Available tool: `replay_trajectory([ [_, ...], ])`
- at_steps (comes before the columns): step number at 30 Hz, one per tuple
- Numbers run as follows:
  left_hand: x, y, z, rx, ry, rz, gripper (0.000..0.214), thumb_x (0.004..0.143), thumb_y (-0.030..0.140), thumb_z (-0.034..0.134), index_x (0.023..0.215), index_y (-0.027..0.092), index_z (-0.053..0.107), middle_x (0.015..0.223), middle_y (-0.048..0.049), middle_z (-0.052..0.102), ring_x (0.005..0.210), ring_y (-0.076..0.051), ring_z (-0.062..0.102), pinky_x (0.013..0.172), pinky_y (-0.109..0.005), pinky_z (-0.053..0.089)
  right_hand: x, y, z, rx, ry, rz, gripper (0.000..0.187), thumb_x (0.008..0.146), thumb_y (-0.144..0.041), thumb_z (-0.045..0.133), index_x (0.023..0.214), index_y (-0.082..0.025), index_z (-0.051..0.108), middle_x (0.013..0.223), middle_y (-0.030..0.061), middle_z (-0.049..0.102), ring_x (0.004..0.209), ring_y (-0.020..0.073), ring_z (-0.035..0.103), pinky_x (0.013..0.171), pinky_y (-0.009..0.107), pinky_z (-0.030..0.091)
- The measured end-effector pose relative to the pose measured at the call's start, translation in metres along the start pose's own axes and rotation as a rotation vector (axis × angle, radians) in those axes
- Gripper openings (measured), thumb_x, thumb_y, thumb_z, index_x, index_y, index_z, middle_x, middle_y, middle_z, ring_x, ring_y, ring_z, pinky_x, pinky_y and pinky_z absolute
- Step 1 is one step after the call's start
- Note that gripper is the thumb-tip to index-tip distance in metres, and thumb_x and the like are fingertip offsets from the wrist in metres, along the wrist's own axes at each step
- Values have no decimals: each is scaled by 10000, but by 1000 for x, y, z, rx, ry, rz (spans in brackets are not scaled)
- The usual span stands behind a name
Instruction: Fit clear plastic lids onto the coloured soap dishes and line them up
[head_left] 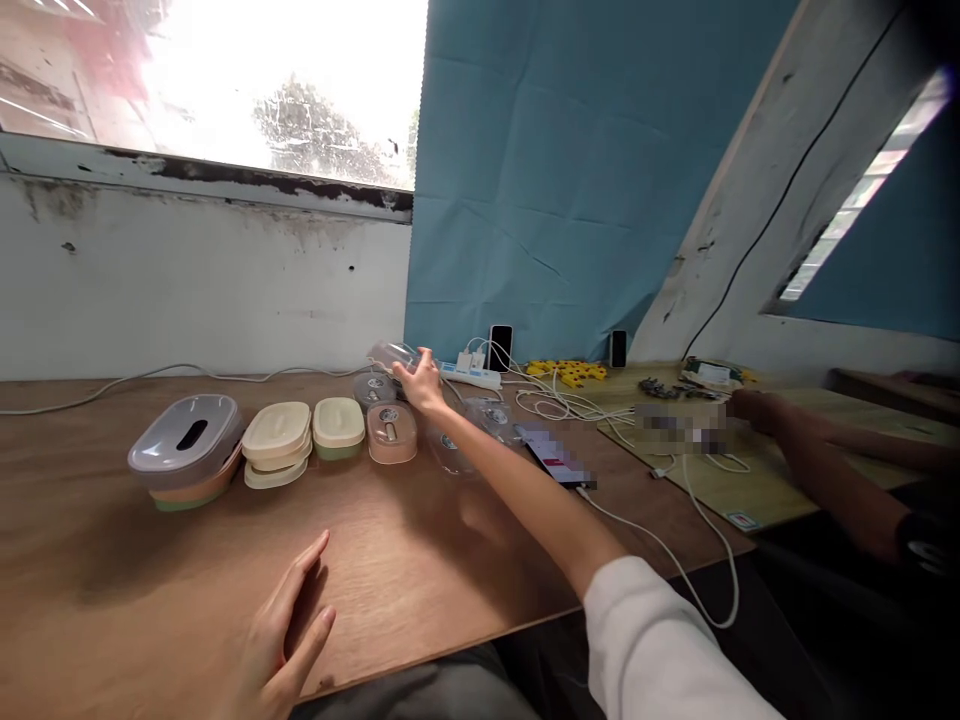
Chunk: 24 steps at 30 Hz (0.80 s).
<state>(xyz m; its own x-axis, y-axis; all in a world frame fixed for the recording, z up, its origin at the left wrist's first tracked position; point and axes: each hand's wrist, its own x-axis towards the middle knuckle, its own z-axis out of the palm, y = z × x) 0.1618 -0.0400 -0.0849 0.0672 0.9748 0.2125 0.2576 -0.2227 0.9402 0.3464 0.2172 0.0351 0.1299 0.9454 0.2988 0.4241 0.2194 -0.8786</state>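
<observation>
My right hand (422,384) stretches to the back of the table, its fingers around the edge of a clear plastic container (393,354) that is tilted up. Below it sits a greyish translucent container (369,388), and in front of that a pinkish one with a clear top (392,434). More clear plastic pieces (491,418) lie under and behind my right forearm. My left hand (289,630) is at the table's front edge, thumb and fingers apart, holding nothing. Farther left stand a green box with a cream lid (339,428), stacked cream lids (277,440) and a large grey-lidded box (187,445).
A phone or tablet (553,455) lies on the wooden table (420,560), wired to a cable. A power strip (472,374) with chargers, a standing phone (500,348) and yellow items (566,372) line the back. A co-worker's arm (810,450) reaches over the right-hand table.
</observation>
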Motion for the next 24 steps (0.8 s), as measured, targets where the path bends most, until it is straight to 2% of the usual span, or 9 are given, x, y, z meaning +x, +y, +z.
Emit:
replay_trajectory([
  [3, -2, 3, 1, -5, -25, 15, 487, 936, 418, 467, 1393, 272, 388, 1493, -25, 367, 1366, -234, 357, 1144, -354, 277, 8, -4, 32, -252, 0, -100, 580, 811, -353, 617, 1324, -193, 399, 1395, 137, 400, 1295, 362, 325, 1066, 540, 226],
  [6, -4, 6, -2, -11, -139, -46, 531, 937, 407, 480, 1427, 292, 312, 1528, -25, 297, 1377, -226, 337, 1127, -328, 313, 10, -1, 54, -453, -19, -121, 599, 822, -362, 629, 1343, -176, 397, 1392, 174, 400, 1280, 409, 323, 1018, 580, 249],
  [10, -6, 9, -3, -38, -150, -86, 516, 938, 406, 480, 1419, 312, 320, 1540, -24, 270, 1382, -236, 326, 1113, -316, 339, 9, 8, 68, -643, -49, -121, 603, 864, -409, 586, 1374, -174, 365, 1417, 209, 365, 1226, 418, 399, 955, 561, 320],
  [13, -6, 9, -2, -7, -157, -76, 506, 945, 400, 461, 1420, 302, 315, 1534, -43, 282, 1377, -242, 336, 1104, -330, 361, 6, 12, 69, -731, -69, -140, 612, 878, -457, 551, 1378, -153, 372, 1461, 232, 300, 1204, 435, 430, 941, 568, 327],
  [15, -2, 10, -5, 99, -172, -5, 499, 952, 385, 437, 1423, 283, 308, 1516, -63, 315, 1377, -243, 338, 1111, -361, 356, 3, 9, 63, -762, -74, -157, 649, 881, -490, 529, 1399, -143, 350, 1476, 251, 268, 1201, 453, 433, 932, 582, 329],
  [18, 18, 14, -22, 406, -143, 167, 477, 941, 354, 415, 1396, 225, 351, 1440, -109, 426, 1339, -257, 398, 1103, -436, 368, -9, 3, 43, -784, -66, -229, 683, 891, -504, 497, 1443, -169, 276, 1492, 230, 254, 1256, 451, 376, 948, 581, 325],
  [22, 72, 21, -48, 847, 51, 345, 462, 853, 351, 449, 1244, 114, 521, 1297, -171, 563, 1229, -328, 485, 1042, -533, 390, -46, 4, -2, -793, -35, -390, 612, 898, -395, 506, 1437, -212, 282, 1481, 138, 307, 1317, 345, 312, 1039, 490, 287],
  [24, 98, 26, -56, 885, 110, 324, 455, 810, 307, 479, 1171, 48, 571, 1284, -241, 550, 1240, -412, 441, 1026, -616, 335, -71, 13, -27, -788, -29, -424, 563, 883, -339, 523, 1398, -191, 351, 1429, 139, 381, 1272, 325, 373, 1019, 469, 325],
])
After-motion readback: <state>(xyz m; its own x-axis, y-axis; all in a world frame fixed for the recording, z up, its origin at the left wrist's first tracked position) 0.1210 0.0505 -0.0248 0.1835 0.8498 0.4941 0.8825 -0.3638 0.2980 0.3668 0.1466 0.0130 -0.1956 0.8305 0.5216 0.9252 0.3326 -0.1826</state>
